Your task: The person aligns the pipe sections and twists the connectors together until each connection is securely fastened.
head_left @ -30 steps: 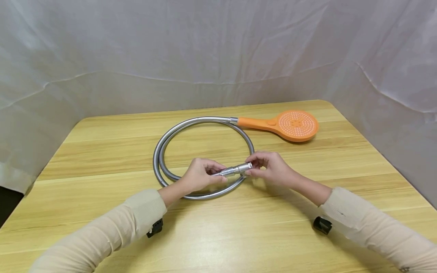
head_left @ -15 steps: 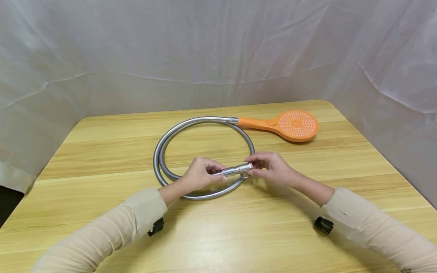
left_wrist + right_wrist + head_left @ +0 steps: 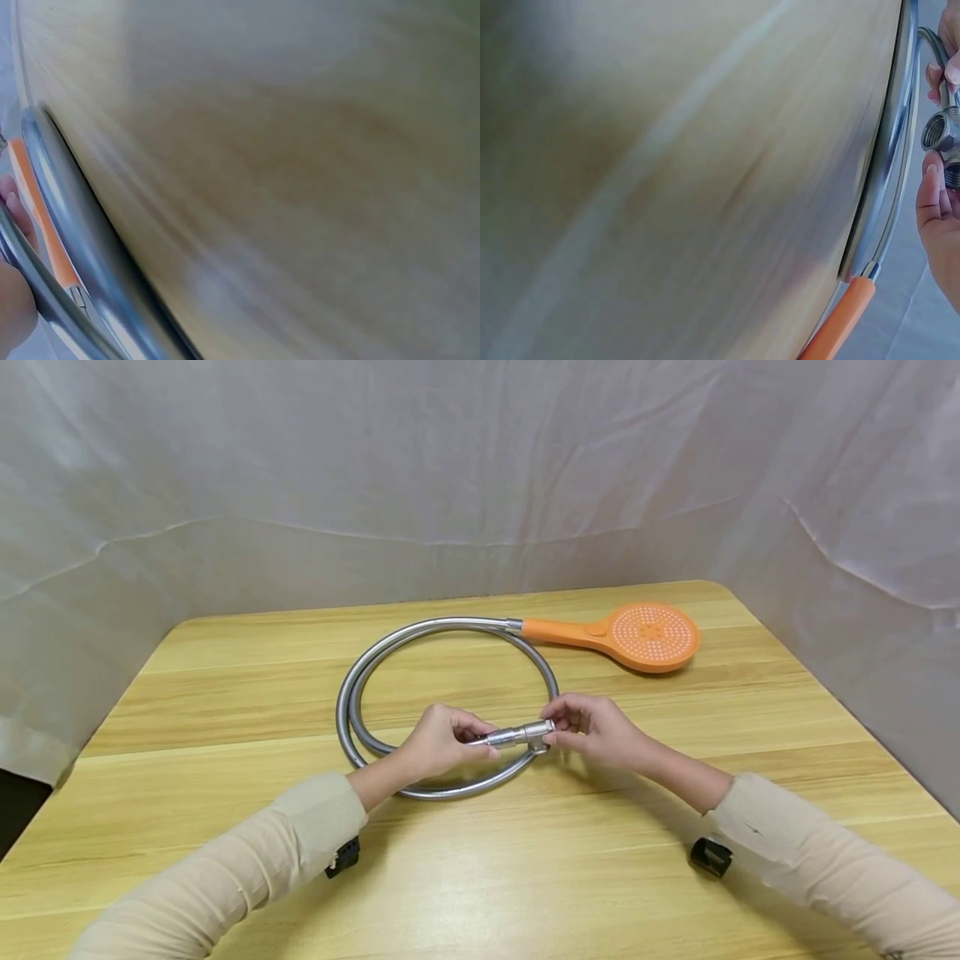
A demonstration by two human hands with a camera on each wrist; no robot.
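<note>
In the head view, my left hand (image 3: pixel 437 745) pinches the nut end of a shiny metal shower hose (image 3: pixel 347 710), thumb below and fingers above. That end meets a silver tee fitting (image 3: pixel 537 732), which my right hand (image 3: pixel 596 732) holds by its far end between thumb and fingertips. The fitting's short side branch points down toward me. In the right wrist view, two threaded openings show on the tee. The hose lies in loops on the table, and its other end joins an orange shower head (image 3: pixel 651 637), face up behind my right hand.
A wood-grain table (image 3: pixel 480 877) bears everything. Pale cloth (image 3: pixel 465 460) hangs behind it and along both sides. The hose loops lie directly beneath and around my hands.
The tee fitting has turned a little in my right fingers, so its side branch shows more fully now. My left hand has stayed nearly still. The hose loops and shower head have not moved.
</note>
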